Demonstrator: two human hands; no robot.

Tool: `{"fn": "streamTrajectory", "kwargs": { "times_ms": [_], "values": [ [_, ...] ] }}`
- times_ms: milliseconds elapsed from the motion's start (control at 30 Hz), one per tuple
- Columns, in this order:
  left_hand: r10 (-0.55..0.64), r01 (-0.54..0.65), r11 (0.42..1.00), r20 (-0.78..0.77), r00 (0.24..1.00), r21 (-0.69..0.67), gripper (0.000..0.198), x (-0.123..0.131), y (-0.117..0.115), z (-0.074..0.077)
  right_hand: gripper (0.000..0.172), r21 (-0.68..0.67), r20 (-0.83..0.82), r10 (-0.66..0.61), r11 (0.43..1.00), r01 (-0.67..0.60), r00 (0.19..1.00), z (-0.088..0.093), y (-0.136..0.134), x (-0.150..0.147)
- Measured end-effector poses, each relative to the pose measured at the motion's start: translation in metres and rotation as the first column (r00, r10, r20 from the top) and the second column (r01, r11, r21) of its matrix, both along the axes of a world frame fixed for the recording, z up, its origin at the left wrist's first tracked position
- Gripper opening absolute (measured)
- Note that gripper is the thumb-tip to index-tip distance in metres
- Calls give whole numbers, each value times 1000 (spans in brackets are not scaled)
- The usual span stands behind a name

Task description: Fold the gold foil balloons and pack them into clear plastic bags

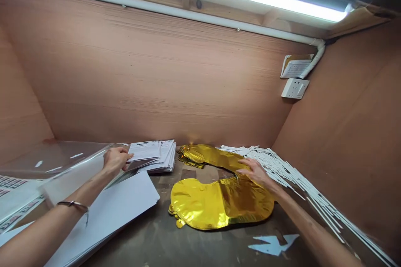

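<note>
At the left, my left hand (116,159) is closed, its fingertips pinching the left edge of a printed leaflet (145,151). Under and beside that leaflet sits a stack of similar printed papers (168,156). Flat gold foil balloons (200,204) lie stacked in the middle of the table, curved in a C shape with the opening to the left. My right hand (255,172) is over the right part of the curve, fingers apart and holding nothing; whether the fingertips touch the foil I cannot tell.
White sheets (125,202) and clear plastic bags (78,175) lie at the left. Many thin white sticks (282,169) spread along the right wall. A pale torn scrap (274,245) sits at the front of the table (150,242). A socket (295,88) is on the back wall.
</note>
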State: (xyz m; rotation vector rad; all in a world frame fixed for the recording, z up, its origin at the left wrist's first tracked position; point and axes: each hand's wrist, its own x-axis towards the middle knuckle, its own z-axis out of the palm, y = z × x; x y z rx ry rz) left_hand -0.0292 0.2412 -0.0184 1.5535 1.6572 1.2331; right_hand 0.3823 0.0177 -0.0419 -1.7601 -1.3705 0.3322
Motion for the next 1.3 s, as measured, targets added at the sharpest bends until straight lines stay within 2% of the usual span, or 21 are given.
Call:
{"fn": "streamTrajectory", "kwargs": {
  "times_ms": [67,133,200,233,300,400,500,567,633,700,800,867,900,933,967,1000,1067,1167,1300],
  "values": [
    [3,5,999,-228,974,34,15,2,-2,4,31,-54,55,-4,999,7,998,-14,-23,31],
    [34,52,984,-466,884,170,14,13,-7,8,26,-101,144,33,995,-18,989,-32,-35,45],
    [68,169,931,-606,793,324,17,33,-17,7,21,-121,249,58,992,-29,967,-47,-38,49],
    [47,242,895,-620,783,374,17,47,-24,5,20,-118,294,58,993,-24,954,-53,-37,49],
    [-68,403,817,-624,779,413,15,77,-43,-1,20,-95,344,33,995,0,938,-60,-33,48],
    [-345,652,695,-656,671,302,17,129,-81,-13,18,-60,420,1,998,27,907,-63,-27,47],
    [-538,801,561,-644,544,208,14,186,-121,-23,16,-25,521,-24,999,44,853,-62,-24,47],
    [-609,865,465,-640,468,190,16,224,-141,-28,15,-5,585,-30,999,41,810,-58,-24,44],
    [-634,896,408,-651,417,177,21,259,-153,-32,15,12,643,-30,999,29,765,-49,-23,38],
    [-663,897,422,-631,404,131,19,288,-157,-36,15,22,690,-20,1000,6,724,-34,-22,31],
    [-689,856,516,-572,446,46,14,313,-154,-45,14,48,733,-18,999,-26,680,-6,-26,25],
    [-681,827,562,-547,487,36,19,317,-151,-51,14,174,640,-202,978,116,742,13,-33,30],
    [-678,818,574,-536,503,41,20,318,-151,-54,19,206,495,-321,946,249,808,20,-37,35],
    [-677,812,582,-526,516,48,20,317,-151,-56,24,170,291,-418,908,384,860,26,-42,40],
    [-675,809,585,-517,526,59,20,315,-151,-58,29,72,72,-477,878,473,876,28,-46,46],
    [-674,807,586,-511,534,71,19,314,-153,-59,33,-53,-116,-489,872,487,864,28,-49,50],
    [-673,807,583,-501,544,94,19,312,-156,-60,37,-221,-352,-434,900,377,829,21,-52,54],
    [-681,816,566,-491,543,117,19,313,-162,-61,34,-217,-483,-362,932,291,797,0,-47,47],
    [-697,824,551,-470,542,133,19,317,-165,-62,29,-122,-638,-283,956,268,716,-19,-37,33]
  ]
}}
